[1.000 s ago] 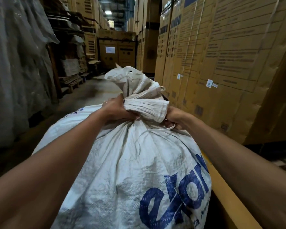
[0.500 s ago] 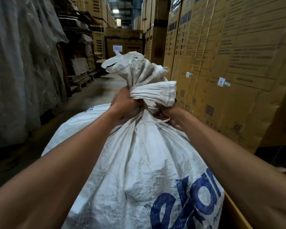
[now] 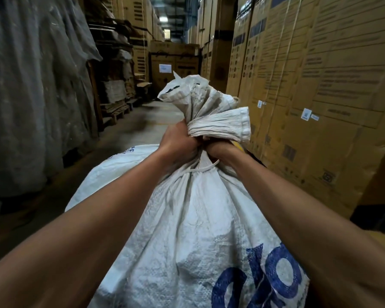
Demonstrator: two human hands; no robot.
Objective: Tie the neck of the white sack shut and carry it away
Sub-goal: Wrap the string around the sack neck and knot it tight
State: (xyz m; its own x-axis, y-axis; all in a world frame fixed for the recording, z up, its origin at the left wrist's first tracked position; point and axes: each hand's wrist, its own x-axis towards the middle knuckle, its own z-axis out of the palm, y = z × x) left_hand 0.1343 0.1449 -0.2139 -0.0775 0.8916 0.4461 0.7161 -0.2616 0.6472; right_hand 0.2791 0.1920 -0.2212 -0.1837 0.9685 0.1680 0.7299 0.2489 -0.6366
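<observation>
A large white woven sack [image 3: 187, 230] with blue lettering fills the lower middle of the head view. Its neck [image 3: 200, 107] is bunched into a tuft that stands above my fists. A thin white cord [image 3: 196, 171] circles the sack just below the neck. My left hand [image 3: 178, 141] grips the neck from the left. My right hand [image 3: 220, 151] grips it from the right, pressed against the left one. Both fists are closed tight round the gathered fabric.
Tall stacked cardboard cartons [image 3: 309, 85] wall the right side, close to my right arm. Grey plastic-draped goods [image 3: 31, 96] and wooden pallets [image 3: 118, 110] line the left. A concrete aisle [image 3: 142, 121] runs ahead to more cartons [image 3: 173, 65].
The sack's neck has risen and both hands have drawn together on it. The folded flap of fabric now sticks out to the right above my right hand.
</observation>
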